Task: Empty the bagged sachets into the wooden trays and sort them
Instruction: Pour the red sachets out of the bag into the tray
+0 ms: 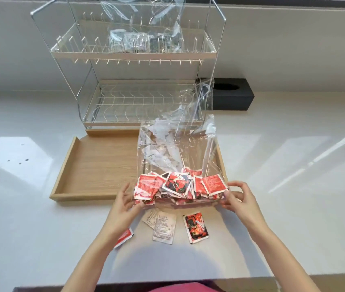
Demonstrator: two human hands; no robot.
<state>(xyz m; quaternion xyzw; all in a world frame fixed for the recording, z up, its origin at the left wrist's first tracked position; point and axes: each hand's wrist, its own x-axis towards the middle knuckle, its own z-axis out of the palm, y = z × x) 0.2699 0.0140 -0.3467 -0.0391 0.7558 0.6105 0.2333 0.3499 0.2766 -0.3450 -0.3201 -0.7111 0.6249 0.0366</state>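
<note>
A clear plastic bag (178, 152) lies over the right part of a wooden tray (95, 165), its closed bottom end full of several red sachets (178, 186). My left hand (125, 202) pinches the bag's bottom left corner. My right hand (238, 199) pinches its bottom right corner. On the counter in front of the tray lie a red and black sachet (195, 227), two overlapping white sachets (163, 226) and a red sachet (124, 237) partly hidden under my left forearm.
A two-tier wire dish rack (133, 55) stands behind the tray. Its upper shelf holds a second clear bag (144, 24) with grey and black sachets. A black box (230, 94) sits to the rack's right. The white counter's front edge is near my body.
</note>
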